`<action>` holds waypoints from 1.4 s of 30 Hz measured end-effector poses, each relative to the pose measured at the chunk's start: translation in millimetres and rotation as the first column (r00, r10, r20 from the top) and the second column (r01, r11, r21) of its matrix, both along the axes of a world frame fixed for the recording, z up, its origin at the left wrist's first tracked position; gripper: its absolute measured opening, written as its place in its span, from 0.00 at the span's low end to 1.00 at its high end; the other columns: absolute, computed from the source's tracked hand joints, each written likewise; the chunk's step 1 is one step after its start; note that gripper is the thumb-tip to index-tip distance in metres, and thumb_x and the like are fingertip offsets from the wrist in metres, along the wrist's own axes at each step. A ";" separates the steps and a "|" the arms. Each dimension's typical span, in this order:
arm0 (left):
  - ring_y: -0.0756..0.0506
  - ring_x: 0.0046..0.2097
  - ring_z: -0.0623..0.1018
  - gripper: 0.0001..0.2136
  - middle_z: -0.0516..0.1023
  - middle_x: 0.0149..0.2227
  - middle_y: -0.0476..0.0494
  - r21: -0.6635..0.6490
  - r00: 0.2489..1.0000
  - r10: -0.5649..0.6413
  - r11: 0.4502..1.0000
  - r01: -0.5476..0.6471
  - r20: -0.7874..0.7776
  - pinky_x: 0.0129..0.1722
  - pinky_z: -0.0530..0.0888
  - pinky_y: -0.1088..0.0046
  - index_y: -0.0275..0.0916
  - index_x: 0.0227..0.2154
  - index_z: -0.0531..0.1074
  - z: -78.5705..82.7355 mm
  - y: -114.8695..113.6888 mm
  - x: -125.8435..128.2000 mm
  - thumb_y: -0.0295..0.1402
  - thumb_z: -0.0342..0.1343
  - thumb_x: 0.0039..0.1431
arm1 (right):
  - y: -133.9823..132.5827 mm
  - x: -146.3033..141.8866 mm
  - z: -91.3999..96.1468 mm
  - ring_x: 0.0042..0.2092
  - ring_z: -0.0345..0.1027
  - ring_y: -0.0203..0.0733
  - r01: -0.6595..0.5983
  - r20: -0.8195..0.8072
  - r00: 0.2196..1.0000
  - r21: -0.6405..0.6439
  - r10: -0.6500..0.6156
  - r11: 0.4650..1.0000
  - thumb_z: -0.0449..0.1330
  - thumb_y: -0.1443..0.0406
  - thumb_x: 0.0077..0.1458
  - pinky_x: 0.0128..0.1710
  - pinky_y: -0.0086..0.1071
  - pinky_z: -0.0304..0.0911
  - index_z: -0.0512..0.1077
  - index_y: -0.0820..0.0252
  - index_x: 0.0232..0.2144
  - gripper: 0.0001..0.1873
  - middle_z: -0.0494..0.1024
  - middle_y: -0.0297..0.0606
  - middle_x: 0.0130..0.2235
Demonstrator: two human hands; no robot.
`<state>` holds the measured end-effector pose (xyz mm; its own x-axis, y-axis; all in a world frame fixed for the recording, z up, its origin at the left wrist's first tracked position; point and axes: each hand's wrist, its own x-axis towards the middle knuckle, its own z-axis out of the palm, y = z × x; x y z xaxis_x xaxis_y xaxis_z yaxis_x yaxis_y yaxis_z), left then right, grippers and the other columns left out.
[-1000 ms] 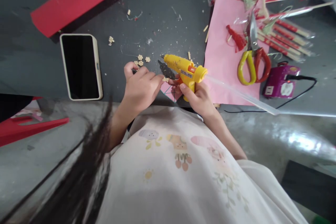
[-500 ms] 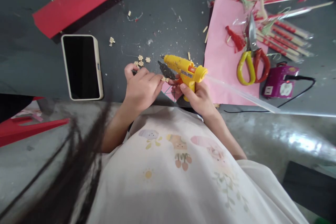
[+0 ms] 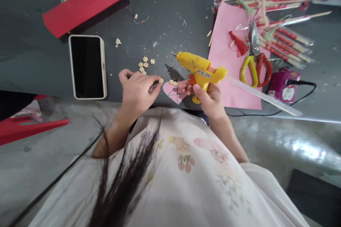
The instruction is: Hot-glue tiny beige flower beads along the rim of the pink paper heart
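Lifting away from the heart (image 3: 174, 93), the glue gun (image 3: 200, 71) is now higher and more to the right than half a second ago. Its nozzle points to the far left and no longer touches the paper. The right hand (image 3: 211, 100) is closed around the grip, with one finger at the orange trigger. The left hand (image 3: 137, 90) has drawn back to the left. Its fingers (image 3: 155, 84) are pinched together, and a small flower (image 3: 161, 80) seems to sit at their tips, though it is very small to be sure. Because the hands have parted, the heart lies uncovered between them, with a few pale pieces on its far part. I judge that nothing now stands between the flower and the heart.

The heart is just beside the near edge of the counter (image 3: 160, 25), so little surface is left toward the body. The phone (image 3: 87, 66) lies near the left hand, and loose flowers (image 3: 145, 64) lie just beyond its fingers. On the right, the pink paper (image 3: 229, 67), the scissors (image 3: 254, 67) and a purple box (image 3: 282, 84) are close. The long glue stick (image 3: 261, 95) reaches out behind the gun over them. Most open room is in the far middle, where only crumbs lie.
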<state>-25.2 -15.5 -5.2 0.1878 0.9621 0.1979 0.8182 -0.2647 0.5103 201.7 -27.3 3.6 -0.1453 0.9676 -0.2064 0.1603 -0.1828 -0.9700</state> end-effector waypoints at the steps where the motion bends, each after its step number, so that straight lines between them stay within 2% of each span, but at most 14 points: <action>1: 0.44 0.33 0.76 0.06 0.74 0.21 0.54 0.003 1.000 0.005 1.000 -0.005 0.001 0.51 0.60 0.53 0.48 0.35 0.78 0.3 0.1 -0.3 0.39 0.58 0.64 | -0.9 1.8 1.1 0.40 0.77 0.47 0.006 -0.021 1.000 -0.018 -0.007 1.000 0.58 0.43 0.59 0.45 0.45 0.76 0.73 0.52 0.32 0.21 0.78 0.37 0.32; 5: 0.46 0.30 0.74 0.04 0.71 0.19 0.55 0.004 0.999 0.034 0.999 -0.034 0.037 0.49 0.61 0.55 0.49 0.34 0.78 1.3 2.3 -1.0 0.38 0.60 0.62 | -6.2 11.5 7.5 0.28 0.74 0.43 0.012 -0.118 0.993 -0.118 -0.026 0.993 0.61 0.44 0.56 0.28 0.39 0.75 0.73 0.51 0.38 0.20 0.74 0.33 0.26; 8: 0.47 0.28 0.72 0.05 0.70 0.19 0.56 0.004 0.993 0.087 0.996 -0.087 0.081 0.48 0.62 0.57 0.48 0.33 0.78 1.1 4.6 0.1 0.39 0.60 0.62 | -11.9 19.8 12.1 0.24 0.72 0.40 -0.040 -0.127 0.992 -0.139 0.022 0.990 0.61 0.46 0.58 0.22 0.35 0.70 0.74 0.53 0.37 0.18 0.74 0.32 0.24; 15: 0.50 0.27 0.70 0.08 0.71 0.21 0.57 0.004 0.976 0.130 0.991 -0.132 0.176 0.47 0.63 0.61 0.46 0.36 0.78 5.1 5.8 4.4 0.43 0.59 0.64 | -25.2 30.1 20.0 0.22 0.71 0.39 -0.096 -0.166 0.983 -0.138 0.073 0.986 0.60 0.48 0.59 0.19 0.34 0.65 0.76 0.53 0.37 0.17 0.79 0.36 0.26; 20: 0.50 0.28 0.71 0.08 0.71 0.23 0.56 0.033 0.972 0.125 0.990 -0.134 0.198 0.48 0.65 0.63 0.47 0.36 0.78 15.2 2.4 7.0 0.43 0.59 0.65 | -29.1 31.0 23.8 0.22 0.69 0.41 -0.101 -0.155 0.985 -0.167 0.075 0.981 0.60 0.44 0.56 0.18 0.35 0.63 0.75 0.51 0.38 0.20 0.78 0.36 0.25; 27: 0.49 0.29 0.72 0.10 0.70 0.22 0.55 0.062 0.974 0.093 0.992 -0.108 0.208 0.52 0.65 0.60 0.46 0.37 0.77 26.6 -2.3 11.2 0.44 0.56 0.66 | -31.7 32.0 23.8 0.22 0.67 0.40 -0.116 -0.163 0.983 -0.163 0.089 0.980 0.59 0.43 0.55 0.17 0.35 0.61 0.74 0.50 0.37 0.20 0.76 0.35 0.25; 32: 0.49 0.29 0.71 0.09 0.68 0.21 0.56 0.066 0.961 0.071 0.993 -0.092 0.268 0.53 0.65 0.60 0.47 0.37 0.77 31.5 -3.0 14.1 0.43 0.56 0.67 | -32.9 33.1 23.0 0.21 0.65 0.40 -0.123 -0.176 0.980 -0.174 0.092 0.977 0.59 0.43 0.56 0.17 0.35 0.59 0.73 0.49 0.38 0.20 0.75 0.34 0.24; 42: 0.50 0.28 0.71 0.09 0.68 0.21 0.56 0.055 0.966 0.074 0.994 -0.090 0.248 0.52 0.66 0.61 0.46 0.36 0.76 34.7 -2.9 15.8 0.43 0.55 0.67 | -33.6 33.8 21.3 0.21 0.63 0.39 -0.136 -0.198 0.975 -0.154 0.104 0.979 0.58 0.44 0.58 0.17 0.35 0.57 0.72 0.48 0.38 0.18 0.73 0.34 0.24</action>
